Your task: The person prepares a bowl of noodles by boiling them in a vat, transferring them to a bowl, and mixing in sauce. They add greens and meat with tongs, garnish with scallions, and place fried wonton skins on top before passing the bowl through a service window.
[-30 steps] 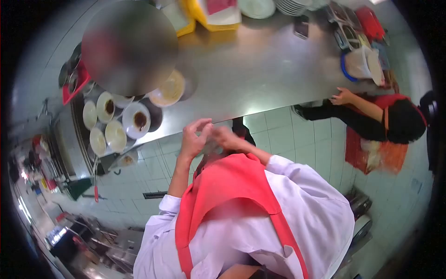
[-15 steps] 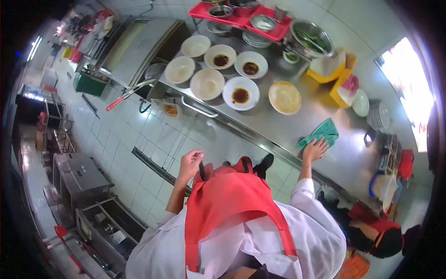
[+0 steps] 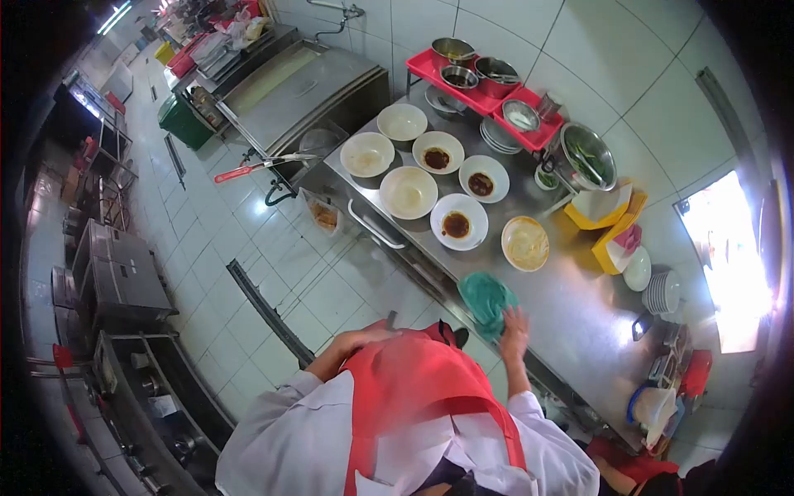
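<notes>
On the steel counter's front edge lies a green cloth (image 3: 486, 301), with my right hand (image 3: 514, 331) at its right side, fingers extended and touching it. My left hand (image 3: 364, 337) rests against the front of the red apron (image 3: 430, 372); its fingers are blurred and partly hidden. Beyond the cloth stands a stained bowl (image 3: 525, 244) with an orange rim. To its left are several white bowls, among them one with dark sauce (image 3: 456, 225) and an empty-looking one (image 3: 408, 193).
Red trays (image 3: 455, 81) with metal bowls stand at the back. Yellow boxes (image 3: 612, 236) and stacked plates (image 3: 662, 291) are on the right. Red-handled tongs (image 3: 240, 172) jut out at the left. Part of another person (image 3: 624, 471) shows at the lower right.
The green cloth and my right hand have moved left along the counter's front edge. My left hand has come down against the apron. The view has shifted.
</notes>
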